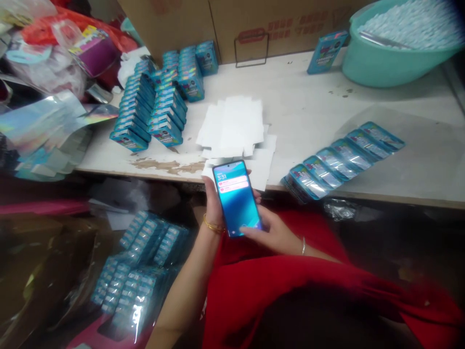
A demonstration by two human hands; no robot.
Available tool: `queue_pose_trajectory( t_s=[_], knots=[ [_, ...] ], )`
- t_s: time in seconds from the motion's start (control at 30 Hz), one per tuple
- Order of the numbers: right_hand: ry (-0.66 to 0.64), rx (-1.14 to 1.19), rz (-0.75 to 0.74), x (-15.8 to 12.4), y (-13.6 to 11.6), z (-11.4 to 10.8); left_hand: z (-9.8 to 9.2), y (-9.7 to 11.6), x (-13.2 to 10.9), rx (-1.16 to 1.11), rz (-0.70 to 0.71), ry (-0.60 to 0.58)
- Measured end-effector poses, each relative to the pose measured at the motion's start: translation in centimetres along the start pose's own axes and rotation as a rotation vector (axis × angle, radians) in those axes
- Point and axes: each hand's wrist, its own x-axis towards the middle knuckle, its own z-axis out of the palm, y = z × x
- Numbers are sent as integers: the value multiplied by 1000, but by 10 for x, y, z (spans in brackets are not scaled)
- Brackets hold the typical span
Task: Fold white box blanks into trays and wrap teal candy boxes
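Observation:
A smartphone [237, 201] with a lit blue lock screen is held up just in front of the table's near edge. Along its left side, my left hand [213, 206] is closed around it. My right hand [271, 228] grips the lower right side, its thumb touching the bottom of the screen. Just beyond the phone lies a pile of flat white cards [234, 123]. Rows of small blue boxes [165, 128] stand to the left of the cards. On the right, several blue packs [341, 157] lie overlapped in a slanting row.
A teal basin [381, 65] full of small pale pieces stands at the back right, near a single blue box [326, 52]. A large cardboard box [232, 29] backs the table. Wrapped blue packs [134, 276] are stacked below left, and plastic bags [47, 63] crowd the far left.

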Motion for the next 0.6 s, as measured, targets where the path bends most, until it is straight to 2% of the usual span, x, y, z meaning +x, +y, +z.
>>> queue_pose_trajectory(
  t_s=[0.1, 0.17, 0.23, 0.3, 0.43, 0.53, 0.6],
  knots=[
    [-69, 0, -43, 2, 4, 1, 1, 1, -1, 45, -3, 27],
    [-26, -9, -35, 2, 5, 1, 0, 1, -1, 68, -13, 51],
    [50, -28, 34, 2, 4, 1, -1, 0, -1, 73, -18, 50],
    [74, -50, 138, 1, 1, 0, -2, -2, 0, 71, -23, 30],
    [-9, -43, 252, 1, -6, -4, -3, -4, 2, 45, -72, 46],
    [-21, -88, 221, 1, -6, -10, -3, -4, 1, -1, -78, 56],
    [51, -193, 101, 0, -5, -14, -2, -3, 0, -26, -83, 58]
  ],
)
